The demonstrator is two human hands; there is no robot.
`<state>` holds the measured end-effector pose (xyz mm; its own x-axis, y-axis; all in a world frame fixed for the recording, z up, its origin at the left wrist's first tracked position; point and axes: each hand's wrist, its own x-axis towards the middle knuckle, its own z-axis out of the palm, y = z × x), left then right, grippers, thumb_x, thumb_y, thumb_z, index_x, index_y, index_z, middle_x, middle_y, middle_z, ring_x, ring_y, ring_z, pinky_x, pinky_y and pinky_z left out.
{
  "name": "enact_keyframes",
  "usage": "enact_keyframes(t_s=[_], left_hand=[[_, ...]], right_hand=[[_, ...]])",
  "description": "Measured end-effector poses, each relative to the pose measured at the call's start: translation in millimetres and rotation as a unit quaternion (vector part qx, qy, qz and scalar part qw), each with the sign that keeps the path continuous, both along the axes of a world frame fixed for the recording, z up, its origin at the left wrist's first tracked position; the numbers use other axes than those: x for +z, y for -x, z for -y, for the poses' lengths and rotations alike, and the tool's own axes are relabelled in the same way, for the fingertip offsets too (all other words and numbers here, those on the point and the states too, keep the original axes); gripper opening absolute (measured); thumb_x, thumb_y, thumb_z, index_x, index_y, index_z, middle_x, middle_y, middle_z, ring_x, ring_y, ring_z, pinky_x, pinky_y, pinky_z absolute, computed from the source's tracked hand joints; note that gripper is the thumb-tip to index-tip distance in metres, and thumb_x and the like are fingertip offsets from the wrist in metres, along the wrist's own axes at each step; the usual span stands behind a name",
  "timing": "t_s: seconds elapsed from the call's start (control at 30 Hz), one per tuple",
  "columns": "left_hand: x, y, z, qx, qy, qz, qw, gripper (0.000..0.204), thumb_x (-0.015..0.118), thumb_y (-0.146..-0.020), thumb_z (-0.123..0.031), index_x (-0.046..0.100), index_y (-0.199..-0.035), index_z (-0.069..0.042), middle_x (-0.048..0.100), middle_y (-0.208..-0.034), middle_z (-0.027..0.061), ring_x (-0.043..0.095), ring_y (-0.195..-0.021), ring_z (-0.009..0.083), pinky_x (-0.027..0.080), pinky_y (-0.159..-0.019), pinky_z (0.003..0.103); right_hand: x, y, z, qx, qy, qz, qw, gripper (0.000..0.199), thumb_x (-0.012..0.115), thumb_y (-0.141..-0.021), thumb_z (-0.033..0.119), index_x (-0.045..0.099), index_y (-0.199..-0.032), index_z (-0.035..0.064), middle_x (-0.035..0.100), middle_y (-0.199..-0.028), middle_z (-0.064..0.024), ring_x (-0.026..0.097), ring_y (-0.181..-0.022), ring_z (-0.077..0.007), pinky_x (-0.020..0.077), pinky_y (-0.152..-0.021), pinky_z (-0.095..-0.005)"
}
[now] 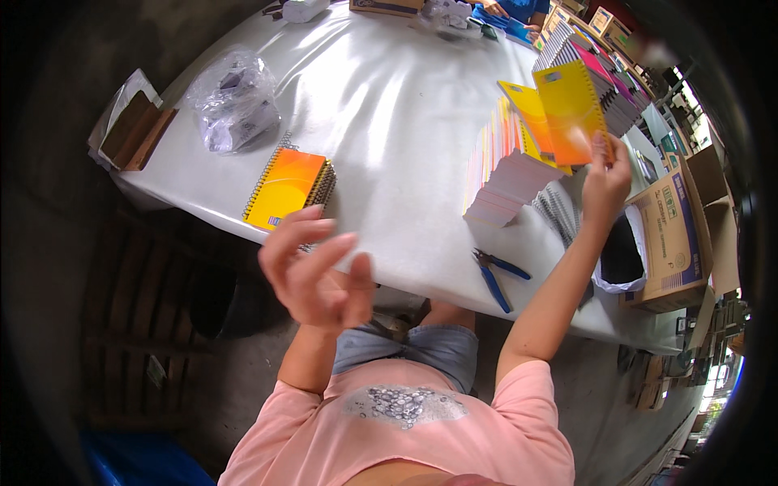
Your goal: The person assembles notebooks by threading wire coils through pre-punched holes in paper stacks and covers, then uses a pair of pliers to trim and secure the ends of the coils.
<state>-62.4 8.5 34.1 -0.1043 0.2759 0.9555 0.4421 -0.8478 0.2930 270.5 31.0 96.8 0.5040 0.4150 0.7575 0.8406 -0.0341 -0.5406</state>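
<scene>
My right hand [608, 174] pinches the lower right corner of a yellow and orange notebook [571, 105], raised above the right side of the table. Under and beside it stands a tall stack of notebook blocks [506, 166] with white page edges; another yellow cover [527, 109] tilts up on top. My left hand [320, 271], slightly blurred, hovers at the table's front edge with its fingers apart and nothing visible in them. Just beyond it lies a small pile of coil-bound yellow and orange notebooks [288, 186]. Blue-handled pliers [494, 271] rest nearer me, between my hands.
Metal binding coils [557, 212] lie beside the stack. A cardboard box [668, 235] and a white-lined container [636, 275] stand at right. More coil-bound notebooks [571, 57] are piled behind. Clear plastic bag [235, 101] lies left. Another person [519, 12] works across the table.
</scene>
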Motion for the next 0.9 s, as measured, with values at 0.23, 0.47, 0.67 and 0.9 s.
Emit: enact_keyframes(t_s=[0.23,0.47,0.67,0.9], left_hand=[[5.3,-62.9,26.4,-0.033,0.070,-0.197,0.977,0.045,0.067,-0.077,-0.031,0.054,-0.114,-0.010,0.051,-0.123,0.0135,0.041,-0.122,0.0346,0.018,-0.106,0.050],[-95.4,-87.6,-3.9,-0.067,0.212,-0.332,0.917,0.038,0.065,-0.077,-0.047,0.062,-0.100,-0.017,0.053,-0.099,0.0023,0.044,-0.111,0.0270,0.020,-0.094,0.055],[-92.8,-100.6,-1.8,-0.091,0.190,-0.262,0.942,0.047,0.071,-0.063,-0.055,0.058,-0.081,-0.014,0.049,-0.086,0.0029,0.047,-0.099,0.0264,0.019,-0.094,0.062],[-94.8,-109.4,-1.4,-0.021,0.161,-0.237,0.958,0.047,0.076,-0.055,-0.049,0.051,-0.069,-0.013,0.050,-0.083,0.0037,0.045,-0.091,0.0265,0.026,-0.086,0.052]], right_hand=[[-52.3,83.5,83.4,0.235,0.076,0.072,0.966,0.026,0.061,-0.074,-0.005,0.063,-0.097,0.0070,0.063,-0.084,-0.0071,0.061,-0.072,-0.0213,0.0480,-0.067,-0.0325],[-139.5,87.2,89.4,0.322,0.192,-0.010,0.927,0.031,0.061,-0.071,-0.005,0.061,-0.100,0.0059,0.065,-0.094,-0.0112,0.062,-0.085,-0.0276,0.0462,-0.075,-0.0367],[-115.2,-55.1,73.4,0.053,0.268,0.027,0.961,0.039,0.064,-0.079,0.007,0.057,-0.117,0.0095,0.057,-0.120,-0.0119,0.055,-0.107,-0.0297,0.0444,-0.089,-0.0401],[-130.8,-121.6,40.6,-0.108,0.464,0.044,0.878,0.029,0.054,-0.089,0.023,0.060,-0.115,0.0127,0.064,-0.097,-0.0213,0.061,-0.092,-0.0398,0.0474,-0.078,-0.0481]])
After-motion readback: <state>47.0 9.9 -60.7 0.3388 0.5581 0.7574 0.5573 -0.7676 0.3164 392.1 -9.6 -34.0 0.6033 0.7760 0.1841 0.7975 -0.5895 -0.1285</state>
